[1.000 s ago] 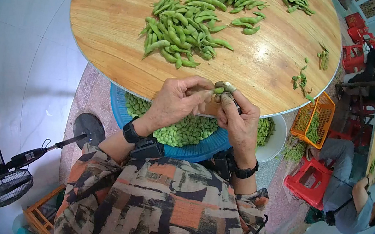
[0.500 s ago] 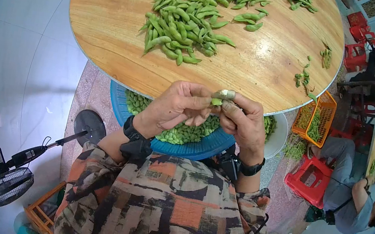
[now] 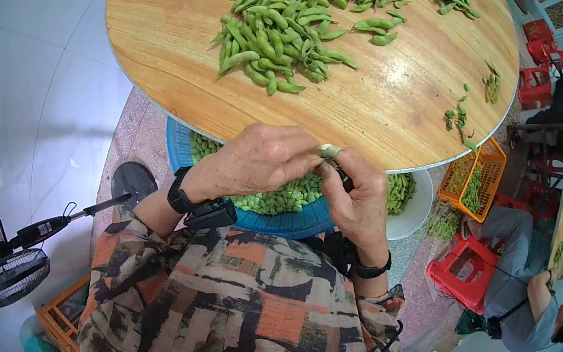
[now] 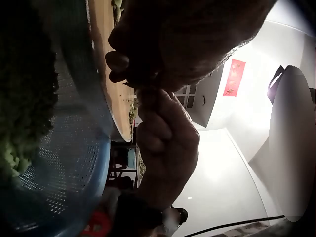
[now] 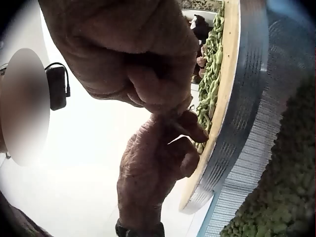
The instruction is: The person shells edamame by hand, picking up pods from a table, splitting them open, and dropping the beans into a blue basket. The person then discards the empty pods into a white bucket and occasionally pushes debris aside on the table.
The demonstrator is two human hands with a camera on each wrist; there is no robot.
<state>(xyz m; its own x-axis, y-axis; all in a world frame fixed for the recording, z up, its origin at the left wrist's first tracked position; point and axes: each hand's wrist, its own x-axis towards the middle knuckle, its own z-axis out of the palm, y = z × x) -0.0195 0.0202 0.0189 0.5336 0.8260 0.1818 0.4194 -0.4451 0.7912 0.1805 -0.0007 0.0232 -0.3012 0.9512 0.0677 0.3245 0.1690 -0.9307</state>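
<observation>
Both hands meet over the table's near edge, fingertip to fingertip. My left hand bends in from the left with its thumb and fingers pinched together. Facing it, my right hand has curled fingers and a pale wrap around one fingertip. Between the fingertips is a green soybean pod, now almost wholly hidden by them. A small dark thing shows inside the right hand. Beneath the hands, a blue basket holds many shelled green beans. A pile of soybean pods lies on the wooden table.
Right of the basket stands a white bucket with green pods. Farther right are an orange crate, a red stool and a seated person at another table. A black fan stands at the left.
The pod showed green between the fingertips earlier and is now covered. My left hand has turned over, its back facing up, and risen slightly toward the table edge.
</observation>
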